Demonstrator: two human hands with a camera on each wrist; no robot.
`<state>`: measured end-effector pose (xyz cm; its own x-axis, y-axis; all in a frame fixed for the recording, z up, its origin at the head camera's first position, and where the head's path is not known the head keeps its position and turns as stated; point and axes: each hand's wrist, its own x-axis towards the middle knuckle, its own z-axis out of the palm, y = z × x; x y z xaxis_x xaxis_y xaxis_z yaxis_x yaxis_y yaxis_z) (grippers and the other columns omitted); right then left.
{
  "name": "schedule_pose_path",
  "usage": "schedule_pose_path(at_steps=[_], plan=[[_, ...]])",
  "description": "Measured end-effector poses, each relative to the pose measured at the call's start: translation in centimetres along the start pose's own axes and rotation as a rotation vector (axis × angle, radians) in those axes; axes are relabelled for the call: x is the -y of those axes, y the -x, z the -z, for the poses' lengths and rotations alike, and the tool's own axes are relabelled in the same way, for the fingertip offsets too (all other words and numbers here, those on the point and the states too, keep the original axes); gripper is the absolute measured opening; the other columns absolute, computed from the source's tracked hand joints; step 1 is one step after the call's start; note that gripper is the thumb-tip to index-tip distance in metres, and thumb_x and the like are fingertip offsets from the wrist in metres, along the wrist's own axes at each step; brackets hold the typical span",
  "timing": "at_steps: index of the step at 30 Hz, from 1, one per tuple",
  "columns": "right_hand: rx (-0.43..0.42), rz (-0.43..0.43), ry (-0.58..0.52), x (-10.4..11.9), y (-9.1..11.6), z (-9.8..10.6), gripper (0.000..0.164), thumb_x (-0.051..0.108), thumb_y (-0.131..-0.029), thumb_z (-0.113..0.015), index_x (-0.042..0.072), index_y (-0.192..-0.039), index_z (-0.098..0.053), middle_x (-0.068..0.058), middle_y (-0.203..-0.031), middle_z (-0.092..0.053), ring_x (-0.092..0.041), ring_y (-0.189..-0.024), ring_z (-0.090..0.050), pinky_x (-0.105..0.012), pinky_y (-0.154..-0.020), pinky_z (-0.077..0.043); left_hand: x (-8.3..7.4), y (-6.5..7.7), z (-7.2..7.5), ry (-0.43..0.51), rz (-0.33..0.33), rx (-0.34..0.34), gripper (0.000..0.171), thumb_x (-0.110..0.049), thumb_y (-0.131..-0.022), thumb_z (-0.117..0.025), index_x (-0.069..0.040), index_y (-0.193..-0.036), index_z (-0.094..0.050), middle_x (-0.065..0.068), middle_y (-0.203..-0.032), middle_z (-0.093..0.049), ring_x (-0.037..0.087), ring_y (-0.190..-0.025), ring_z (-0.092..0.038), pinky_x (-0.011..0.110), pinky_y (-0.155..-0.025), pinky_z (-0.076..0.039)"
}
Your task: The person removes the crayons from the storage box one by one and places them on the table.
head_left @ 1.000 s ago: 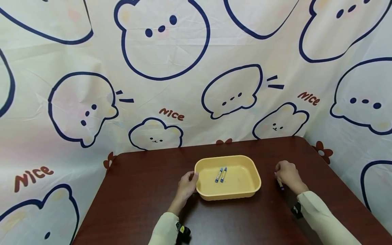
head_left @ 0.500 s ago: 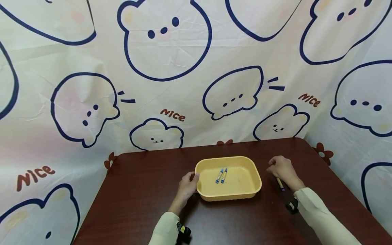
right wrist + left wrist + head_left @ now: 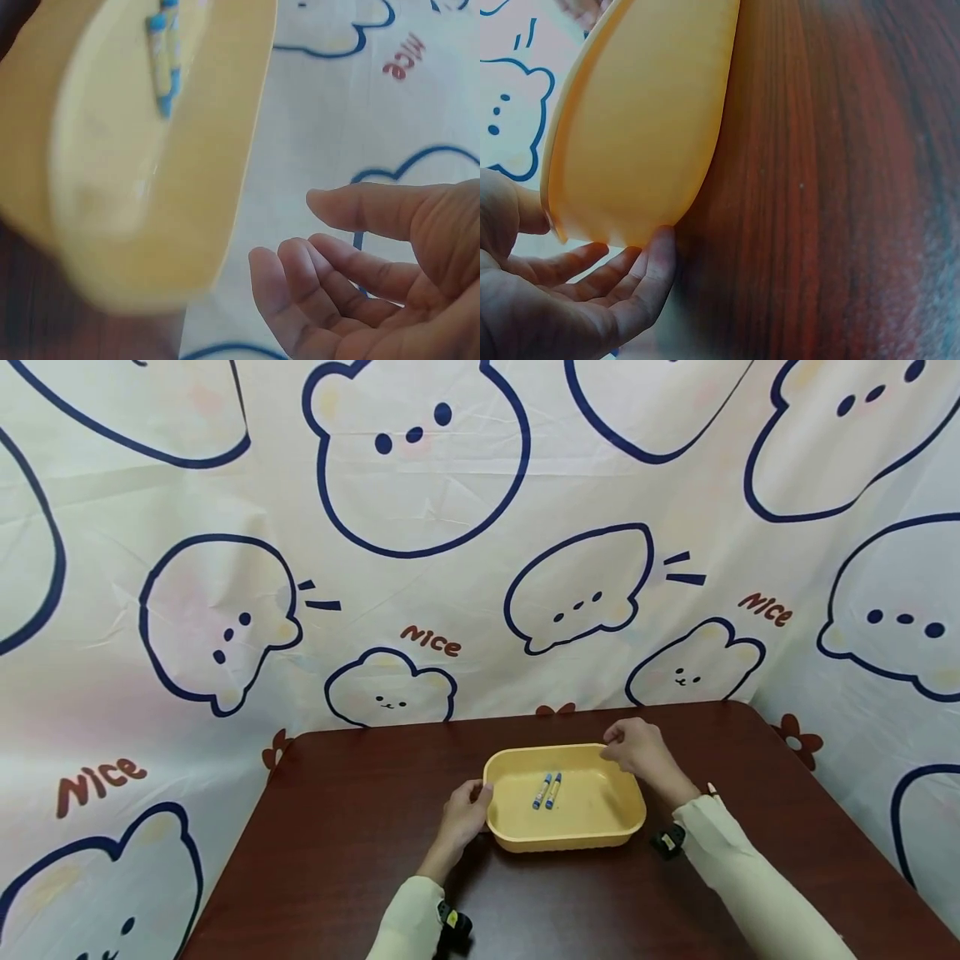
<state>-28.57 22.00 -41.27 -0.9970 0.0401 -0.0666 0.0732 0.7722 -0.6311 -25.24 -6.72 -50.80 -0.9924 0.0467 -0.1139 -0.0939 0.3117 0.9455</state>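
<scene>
My left hand (image 3: 465, 814) grips the left end of a yellow plastic basin (image 3: 588, 802), thumb at the rim and fingers against the outer wall (image 3: 641, 135). Two crayons with blue ends, a left one (image 3: 542, 791) and a right one (image 3: 553, 791), lie side by side on the basin floor. Close to the basin's far right corner is my right hand (image 3: 643, 752). Its fingers (image 3: 300, 274) curve loosely, and the right wrist view has nothing between them and the thumb. Behind the right sleeve shows the pale tip of another crayon (image 3: 712, 790), mostly hidden.
The basin stands on a dark reddish-brown table (image 3: 360, 827). A pale cloth (image 3: 420, 585) printed with blue-outlined bears hangs behind the table and at its sides. Each wrist carries a small black camera, such as the left one (image 3: 454, 925).
My right hand has left the crayon on the table and moved left to the basin's far right corner. The left hand keeps its hold on the basin. The head view has shifted slightly.
</scene>
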Motion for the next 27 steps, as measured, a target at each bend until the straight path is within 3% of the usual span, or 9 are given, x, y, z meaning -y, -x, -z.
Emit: schedule_pose_path(at_steps=[7, 12, 18, 23, 27], plan=[[0.071, 0.014, -0.063, 2.2, -1.0, -3.3, 0.016, 0.008, -0.089, -0.073, -0.001, -0.103, -0.07, -0.014, -0.093, -0.069, -0.026, -0.07, -0.068, -0.033, -0.058, -0.058, 0.1, -0.1, 0.1, 0.027, -0.007, 0.007, 0.046, -0.029, -0.108, -0.05, 0.003, -0.14, -0.055, 0.02, -0.12, -0.065, 0.027, -0.094, -0.071, 0.034, -0.072, -0.063], [0.114, 0.009, -0.069, 2.7, -1.5, -5.7, 0.006, 0.005, -0.087, -0.074, 0.002, -0.087, -0.069, -0.011, -0.089, -0.067, -0.024, -0.07, -0.066, -0.033, -0.059, -0.059, 0.1, -0.1, 0.2, 0.045, 0.001, 0.013, 0.046, -0.03, -0.108, -0.05, 0.003, -0.14, -0.054, 0.021, -0.121, -0.065, 0.028, -0.094, -0.071, 0.034, -0.072, -0.063], [0.149, 0.026, -0.06, 2.7, -1.8, -7.7, 0.025, 0.001, -0.085, -0.075, 0.007, -0.066, -0.06, -0.003, -0.062, -0.056, -0.017, -0.056, -0.057, -0.03, -0.052, -0.057, 0.1, -0.1, 0.1, 0.061, -0.002, 0.022, 0.046, -0.029, -0.108, -0.05, 0.003, -0.141, -0.054, 0.021, -0.121, -0.065, 0.026, -0.091, -0.071, 0.036, -0.072, -0.064], [0.18, 0.028, -0.039, 2.5, -2.0, -8.8, 0.047, 0.001, -0.088, -0.072, 0.014, -0.053, -0.043, 0.004, -0.047, -0.032, -0.011, -0.043, -0.032, -0.024, -0.043, -0.036, 0.2, 0.0, 0.1, 0.046, -0.004, 0.007, 0.046, -0.03, -0.108, -0.051, 0.003, -0.14, -0.054, 0.02, -0.121, -0.065, 0.024, -0.091, -0.07, 0.037, -0.072, -0.063], [0.153, 0.053, -0.037, 2.2, -2.0, -9.6, 0.053, -0.002, -0.088, -0.07, 0.015, -0.05, -0.037, 0.005, -0.044, -0.028, -0.011, -0.04, -0.026, -0.023, -0.041, -0.027, 0.3, 0.0, 0.1, 0.053, 0.0, 0.006, 0.046, -0.03, -0.108, -0.051, 0.003, -0.14, -0.054, 0.02, -0.121, -0.065, 0.024, -0.092, -0.07, 0.034, -0.071, -0.063]])
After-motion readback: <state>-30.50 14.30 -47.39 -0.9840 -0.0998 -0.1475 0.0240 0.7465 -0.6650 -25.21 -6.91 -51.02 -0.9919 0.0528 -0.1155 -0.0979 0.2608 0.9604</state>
